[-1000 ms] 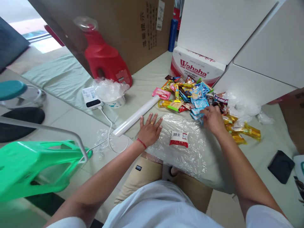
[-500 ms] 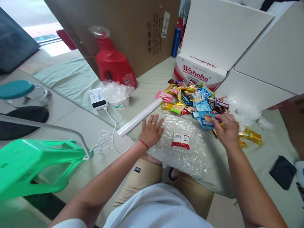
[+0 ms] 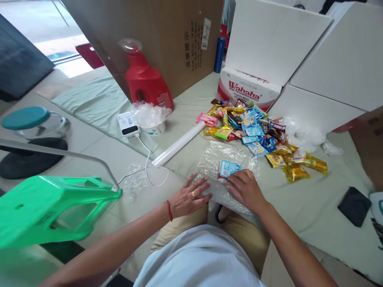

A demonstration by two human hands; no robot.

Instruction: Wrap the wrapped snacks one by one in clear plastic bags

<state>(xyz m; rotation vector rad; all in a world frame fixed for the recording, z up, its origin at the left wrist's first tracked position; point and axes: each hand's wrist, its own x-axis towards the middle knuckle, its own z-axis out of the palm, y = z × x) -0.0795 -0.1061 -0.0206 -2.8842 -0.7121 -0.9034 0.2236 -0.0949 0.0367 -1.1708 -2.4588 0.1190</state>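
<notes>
A sheet of clear plastic wrap [image 3: 227,153] lies spread on the pale green mat in front of my knees. On it rests a light blue snack packet [image 3: 228,168]. My right hand [image 3: 245,189] lies on the wrap with its fingertips at the packet's near edge. My left hand [image 3: 189,197], with a ring and a red wrist cord, presses flat on the wrap's left edge. Beyond the wrap is a pile of several colourful snack packets [image 3: 251,127]. The red and white packet seen earlier is hidden.
A white roll of wrap [image 3: 179,144] lies left of the pile. Behind stand a red detergent bottle [image 3: 145,81], a white bowl with crumpled plastic [image 3: 150,119], a Wahaha box [image 3: 249,89] and cardboard and white boxes. A green stool [image 3: 54,209] is at my left, a dark phone [image 3: 354,206] at right.
My right hand picked a blue packet from the pile and brought it onto the wrap. My left hand slid nearer along the wrap's left edge. The red and white packet is out of sight.
</notes>
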